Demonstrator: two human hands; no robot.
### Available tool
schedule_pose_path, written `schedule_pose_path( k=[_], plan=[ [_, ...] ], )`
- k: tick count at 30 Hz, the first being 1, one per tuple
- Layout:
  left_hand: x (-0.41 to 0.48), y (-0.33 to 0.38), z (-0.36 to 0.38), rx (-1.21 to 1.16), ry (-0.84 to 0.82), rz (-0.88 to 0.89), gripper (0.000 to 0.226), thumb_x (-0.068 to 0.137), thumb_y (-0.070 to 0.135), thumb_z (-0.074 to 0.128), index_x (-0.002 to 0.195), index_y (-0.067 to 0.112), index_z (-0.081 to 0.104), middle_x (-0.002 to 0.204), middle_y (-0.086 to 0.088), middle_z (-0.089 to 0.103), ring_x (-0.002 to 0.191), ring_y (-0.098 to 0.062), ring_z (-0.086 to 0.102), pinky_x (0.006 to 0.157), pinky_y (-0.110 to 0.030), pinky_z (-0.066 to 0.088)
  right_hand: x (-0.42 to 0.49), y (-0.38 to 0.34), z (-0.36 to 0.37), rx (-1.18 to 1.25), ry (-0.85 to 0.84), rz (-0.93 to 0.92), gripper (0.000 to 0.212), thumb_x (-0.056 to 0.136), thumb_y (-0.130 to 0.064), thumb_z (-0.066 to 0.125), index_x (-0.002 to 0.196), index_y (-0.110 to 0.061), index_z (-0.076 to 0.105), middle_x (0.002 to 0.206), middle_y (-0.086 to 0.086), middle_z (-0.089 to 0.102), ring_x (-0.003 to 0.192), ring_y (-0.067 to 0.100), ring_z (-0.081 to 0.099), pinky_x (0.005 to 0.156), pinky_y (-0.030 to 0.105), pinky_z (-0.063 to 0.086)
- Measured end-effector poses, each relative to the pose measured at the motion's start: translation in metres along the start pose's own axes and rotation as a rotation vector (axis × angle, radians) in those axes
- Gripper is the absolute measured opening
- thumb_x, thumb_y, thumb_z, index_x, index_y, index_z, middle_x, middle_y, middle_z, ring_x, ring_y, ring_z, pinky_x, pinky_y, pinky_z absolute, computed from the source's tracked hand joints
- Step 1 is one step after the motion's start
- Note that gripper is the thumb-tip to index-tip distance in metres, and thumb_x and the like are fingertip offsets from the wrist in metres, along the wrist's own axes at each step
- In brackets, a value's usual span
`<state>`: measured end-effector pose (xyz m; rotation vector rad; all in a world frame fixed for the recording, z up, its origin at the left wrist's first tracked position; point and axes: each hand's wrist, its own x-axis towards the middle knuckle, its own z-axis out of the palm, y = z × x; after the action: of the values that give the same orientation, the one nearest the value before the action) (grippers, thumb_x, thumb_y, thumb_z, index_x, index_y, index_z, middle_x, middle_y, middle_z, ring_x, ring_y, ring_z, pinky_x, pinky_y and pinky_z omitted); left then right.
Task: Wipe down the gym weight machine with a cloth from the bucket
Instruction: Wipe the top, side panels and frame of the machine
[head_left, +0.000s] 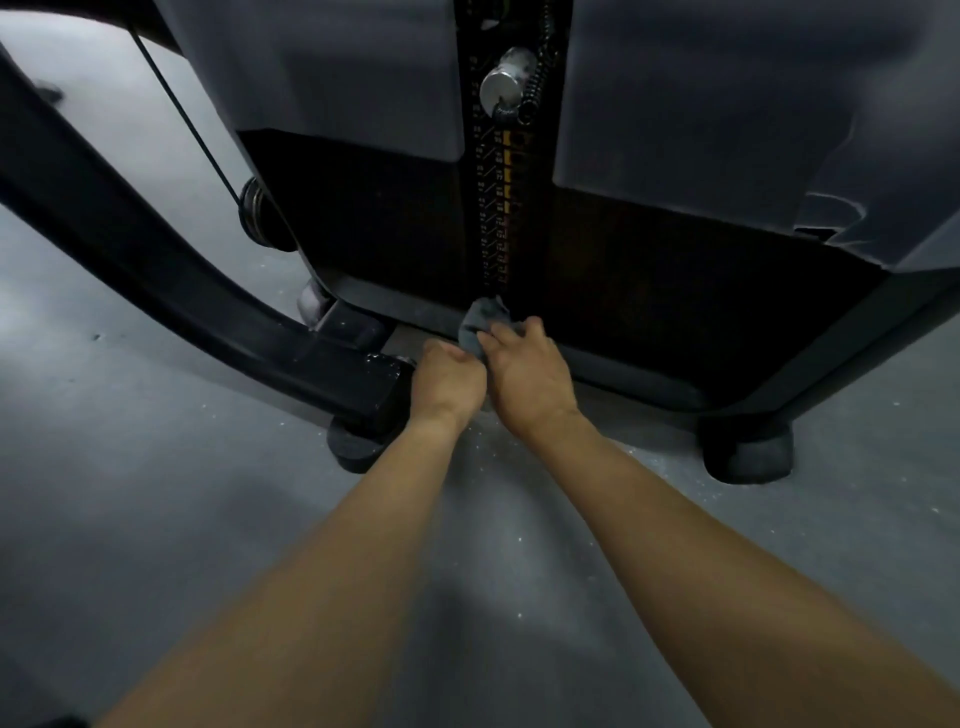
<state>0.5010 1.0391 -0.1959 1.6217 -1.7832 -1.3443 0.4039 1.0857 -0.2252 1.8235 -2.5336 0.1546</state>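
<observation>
The weight machine (363, 223) fills the upper view, with grey shrouds either side of a dark slot holding the numbered weight stack (498, 208). A bunched grey cloth (480, 319) sits against the machine's bottom ledge, right under the stack. My right hand (524, 374) grips the cloth, fingers curled over its near side. My left hand (449, 376) is curled beside it, touching the cloth's lower left edge; how much it holds is hidden. No bucket is in view.
A chrome selector pin (504, 83) with a coiled cord sticks out of the stack. A black curved frame arm (171, 280) runs from upper left to a rubber foot (358, 447). Another foot (748, 452) stands at right. A cable and pulley (254, 208) sit left. Grey speckled floor lies below.
</observation>
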Motion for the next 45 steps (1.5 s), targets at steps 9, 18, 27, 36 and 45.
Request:
schedule_pose_path(
  k=[9, 18, 27, 36, 45],
  plan=[
    [0.012, -0.011, 0.019, -0.027, -0.026, -0.037, 0.01, 0.101, 0.015, 0.049, 0.11, 0.013, 0.053, 0.091, 0.003, 0.055, 0.086, -0.016, 0.053, 0.081, -0.028, 0.039, -0.034, 0.038, 0.031, 0.236, 0.342, 0.044, 0.031, 0.093, -0.002, 0.063, 0.123, -0.004, 0.071, 0.128, 0.006, 0.068, 0.1, 0.032, 0.052, 0.073, 0.038, 0.057],
    [0.02, 0.016, -0.007, 0.101, -0.118, -0.051, 0.023, 0.1, 0.018, 0.051, 0.117, 0.004, 0.058, 0.113, -0.014, 0.067, 0.091, -0.022, 0.061, 0.073, -0.03, 0.045, 0.009, 0.001, -0.02, 0.397, 0.035, 0.133, 0.035, 0.093, -0.003, 0.063, 0.126, -0.014, 0.07, 0.128, 0.007, 0.066, 0.108, 0.03, 0.054, 0.09, 0.033, 0.047],
    [0.038, 0.099, -0.105, 0.432, -0.324, 0.017, 0.046, 0.095, 0.013, 0.05, 0.137, -0.004, 0.05, 0.128, -0.023, 0.062, 0.116, -0.038, 0.061, 0.098, -0.041, 0.051, 0.028, -0.019, -0.131, 0.217, -0.149, -0.055, 0.029, 0.096, -0.008, 0.059, 0.122, -0.013, 0.07, 0.118, 0.008, 0.059, 0.105, 0.029, 0.053, 0.084, 0.03, 0.04],
    [0.058, 0.086, -0.126, 0.599, -0.352, 0.053, 0.04, 0.097, 0.016, 0.055, 0.134, 0.002, 0.051, 0.131, -0.02, 0.061, 0.119, -0.036, 0.06, 0.097, -0.041, 0.052, 0.065, -0.046, -0.098, 0.043, -0.204, -0.262, 0.035, 0.098, -0.023, 0.063, 0.132, -0.013, 0.064, 0.131, 0.007, 0.055, 0.11, 0.027, 0.051, 0.096, 0.036, 0.047],
    [0.079, 0.036, -0.13, 0.555, -0.348, 0.032, 0.032, 0.101, 0.015, 0.051, 0.132, 0.01, 0.051, 0.137, -0.013, 0.052, 0.122, -0.031, 0.055, 0.099, -0.036, 0.046, 0.067, -0.048, -0.036, -0.129, -0.269, -0.148, 0.035, 0.1, -0.009, 0.052, 0.135, -0.006, 0.058, 0.14, 0.011, 0.046, 0.126, 0.033, 0.045, 0.097, 0.036, 0.05]
  ],
)
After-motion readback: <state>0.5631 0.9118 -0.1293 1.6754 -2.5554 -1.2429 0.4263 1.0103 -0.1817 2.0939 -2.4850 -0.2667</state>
